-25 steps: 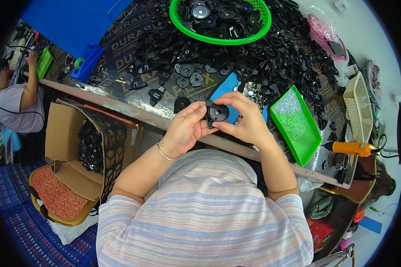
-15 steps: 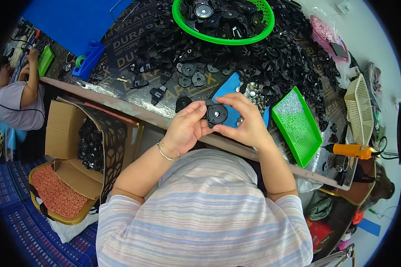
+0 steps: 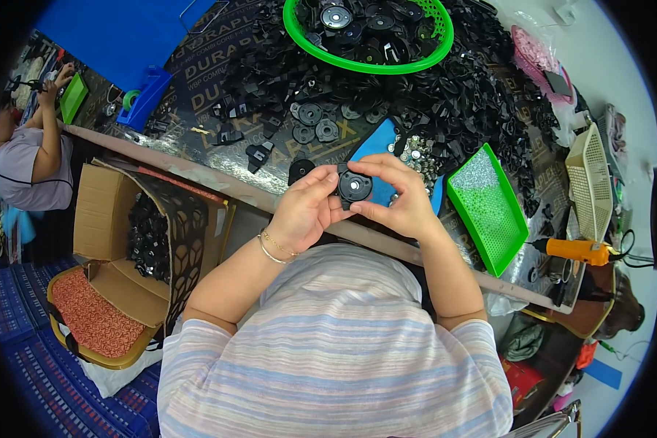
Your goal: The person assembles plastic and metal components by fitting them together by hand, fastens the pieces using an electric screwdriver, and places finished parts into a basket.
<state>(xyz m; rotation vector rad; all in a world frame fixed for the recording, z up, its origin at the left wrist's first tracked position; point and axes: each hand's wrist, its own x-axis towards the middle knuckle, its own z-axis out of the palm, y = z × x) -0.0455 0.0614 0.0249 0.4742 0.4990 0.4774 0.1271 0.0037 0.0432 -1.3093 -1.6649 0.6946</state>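
Between my two hands I hold a round black plastic part [image 3: 355, 187] with a bright metal centre, just over the table's near edge. My left hand [image 3: 306, 206] grips its left side between thumb and fingers. On the right side, the thumb and fingertips of my right hand [image 3: 401, 197] pinch its rim. Below it on the table, a blue mat [image 3: 376, 146] carries many small silver metal pieces [image 3: 417, 152]. Several similar round black parts [image 3: 310, 114] lie beyond my hands.
A large heap of black parts [image 3: 482, 95] covers the table's far side, around a green basket [image 3: 320, 53] of parts. To the right are a green tray [image 3: 498, 264] of tiny silver bits and an orange-handled tool [image 3: 577, 250]. A carton [image 3: 102, 212] stands lower left; a co-worker [image 3: 33, 164] sits at far left.
My hands still hold the round black part in nearly the same place; it has tilted very slightly. At far left, the co-worker's hands have shifted.
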